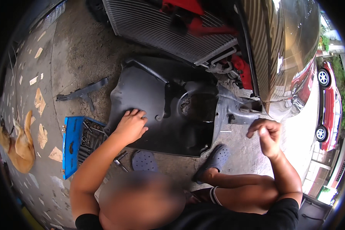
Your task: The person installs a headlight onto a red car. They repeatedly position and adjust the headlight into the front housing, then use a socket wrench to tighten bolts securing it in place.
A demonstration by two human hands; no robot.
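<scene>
A large black moulded plastic car splash shield (142,88) lies on the ground in front of me, with a round recess on its right side. My left hand (132,125) rests on its near left part, fingers spread and nothing in them. Off the near right corner, my right hand (269,137) is raised above the concrete with loosely bent fingers and the thumb apart. No object shows in it. Closest to that hand is a dark plastic duct-like piece (237,111) at the shield's right edge.
An open blue socket case (71,147) lies at left, with a ratchet-like metal tool (120,163) beside it. Beyond is a loose black bracket (82,93). A finned radiator (153,30) and glossy car body panel (283,50) rise ahead. A dog (21,153) lies far left.
</scene>
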